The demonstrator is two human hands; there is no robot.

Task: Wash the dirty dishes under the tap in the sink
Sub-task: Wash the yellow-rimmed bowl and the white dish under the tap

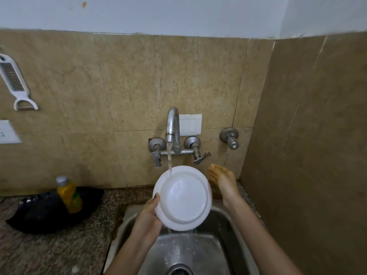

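A white plate (pixel 184 197) is held tilted over the steel sink (pixel 220 217), its underside facing me. My left hand (pixel 148 219) grips its left rim, thumb on the edge. Water runs from the chrome tap (pixel 173 124) onto the plate's upper left rim and drips off the bottom into the basin. My right hand (pixel 223 180) is raised to the right of the plate, fingers apart, holding nothing, just below the tap's right lever (pixel 201 156).
A yellow soap bottle (pixel 69 193) stands on a black cloth (pixel 49 211) on the speckled counter at left. A white peeler (pixel 15 84) hangs on the tiled wall. A separate valve (pixel 230 137) sticks out right of the tap. A side wall closes the right.
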